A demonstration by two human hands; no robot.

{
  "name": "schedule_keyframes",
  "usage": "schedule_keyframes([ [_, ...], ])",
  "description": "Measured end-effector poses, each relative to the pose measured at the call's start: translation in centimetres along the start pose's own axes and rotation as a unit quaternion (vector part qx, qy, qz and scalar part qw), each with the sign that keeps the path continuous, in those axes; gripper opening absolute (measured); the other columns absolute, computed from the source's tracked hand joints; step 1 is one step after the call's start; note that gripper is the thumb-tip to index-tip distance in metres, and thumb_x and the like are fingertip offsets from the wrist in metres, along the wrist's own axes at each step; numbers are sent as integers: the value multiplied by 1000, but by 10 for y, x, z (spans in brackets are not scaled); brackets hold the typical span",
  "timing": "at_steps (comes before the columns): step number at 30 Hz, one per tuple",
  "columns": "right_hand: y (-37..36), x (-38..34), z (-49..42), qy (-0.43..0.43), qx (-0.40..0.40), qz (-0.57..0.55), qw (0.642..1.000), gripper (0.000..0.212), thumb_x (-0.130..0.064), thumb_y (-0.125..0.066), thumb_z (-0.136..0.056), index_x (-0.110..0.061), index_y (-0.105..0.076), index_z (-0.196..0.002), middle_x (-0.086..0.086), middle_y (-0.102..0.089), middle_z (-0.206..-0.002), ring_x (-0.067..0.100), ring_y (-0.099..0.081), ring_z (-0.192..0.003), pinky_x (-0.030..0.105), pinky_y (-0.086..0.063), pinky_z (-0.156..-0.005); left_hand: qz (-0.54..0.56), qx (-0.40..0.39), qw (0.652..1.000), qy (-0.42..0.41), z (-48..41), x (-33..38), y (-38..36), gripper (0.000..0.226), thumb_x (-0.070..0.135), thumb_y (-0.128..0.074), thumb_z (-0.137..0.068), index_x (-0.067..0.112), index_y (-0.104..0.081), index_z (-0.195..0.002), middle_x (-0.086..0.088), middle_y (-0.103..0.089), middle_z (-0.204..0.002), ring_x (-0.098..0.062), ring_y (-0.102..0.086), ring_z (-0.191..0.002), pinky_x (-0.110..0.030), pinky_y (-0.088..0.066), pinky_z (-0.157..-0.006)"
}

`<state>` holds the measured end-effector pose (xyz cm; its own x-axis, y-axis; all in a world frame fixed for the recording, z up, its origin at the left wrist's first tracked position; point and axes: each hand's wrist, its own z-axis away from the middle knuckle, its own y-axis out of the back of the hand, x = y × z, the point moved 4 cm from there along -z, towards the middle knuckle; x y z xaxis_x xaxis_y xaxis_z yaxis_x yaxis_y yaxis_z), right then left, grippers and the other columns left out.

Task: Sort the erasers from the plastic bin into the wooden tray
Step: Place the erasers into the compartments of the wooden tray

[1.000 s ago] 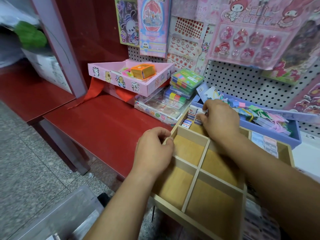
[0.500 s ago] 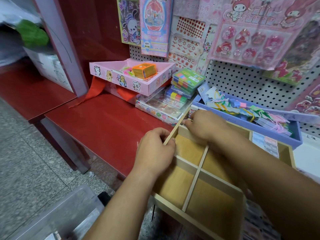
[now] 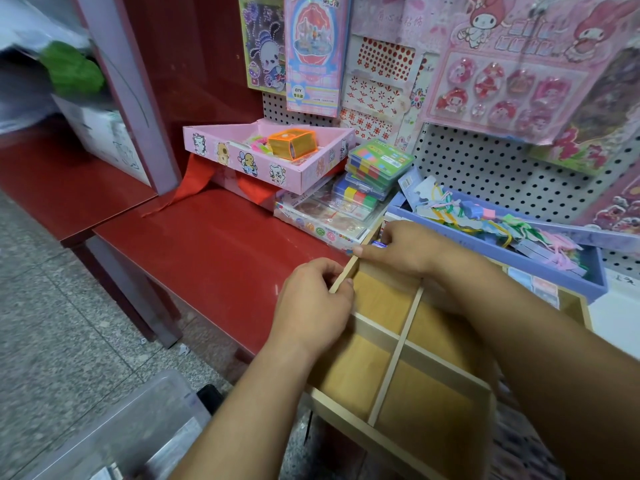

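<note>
Head view: I log left hand (image 3: pixel 311 303) clamped over wooden tray (image 3: pixel 433 420) rim, tray's 9 o'clock side. Right hand (image 3: pixel 403 249) at tray's 11 o'clock corner, fingertips pinching small blue eraser (image 3: pixel 379 244). Other erasers (image 3: pixel 540 287) in 1 o'clock compartment. Plastic bin (image 3: pixel 114 434) at frame's 7 o'clock.
</note>
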<state>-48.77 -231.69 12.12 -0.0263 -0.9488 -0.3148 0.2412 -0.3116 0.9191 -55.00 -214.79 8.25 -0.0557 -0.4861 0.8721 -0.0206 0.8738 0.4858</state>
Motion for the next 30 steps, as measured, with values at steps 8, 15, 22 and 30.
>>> schedule_keyframes([
  [8, -4, 15, 5, 2, 146, -91, 985, 39, -49, -79, -81, -21, -56, -95, -9, -56, -81, 15, -53, -78, 32, -39, -62, -19, 8, 1000, 0, -1, 1, -1, 4, 30, -67, -87, 28, -67, -83, 8, -69, -77, -18, -66, -79, -43, -55, -81],
  [15, -2, 15, 12, 29, 227, -104, 968, 19, -28, -81, -84, -21, -66, -92, -5, -62, -79, 18, -61, -81, 34, -48, -69, -14, 2, 1000, 5, 0, 2, -2, 5, 35, -65, -84, 30, -66, -83, 9, -68, -78, -19, -66, -80, -45, -55, -84],
  [22, 6, 17, -3, 14, 287, 52, 956, 29, -39, -73, -91, -22, -72, -114, 6, -59, -108, 29, -53, -112, 37, -42, -87, -17, 3, 1000, 7, 0, 2, -1, 4, 30, -67, -88, 28, -67, -85, 10, -68, -78, -17, -64, -80, -45, -54, -86],
  [30, 10, 22, -15, -14, 314, 87, 946, 29, -37, -75, -89, -18, -67, -108, 9, -61, -106, 31, -53, -108, 38, -41, -85, -17, 5, 1000, 9, -1, 0, -1, 4, 34, -66, -85, 31, -67, -84, 11, -67, -77, -17, -64, -81, -49, -53, -91],
])
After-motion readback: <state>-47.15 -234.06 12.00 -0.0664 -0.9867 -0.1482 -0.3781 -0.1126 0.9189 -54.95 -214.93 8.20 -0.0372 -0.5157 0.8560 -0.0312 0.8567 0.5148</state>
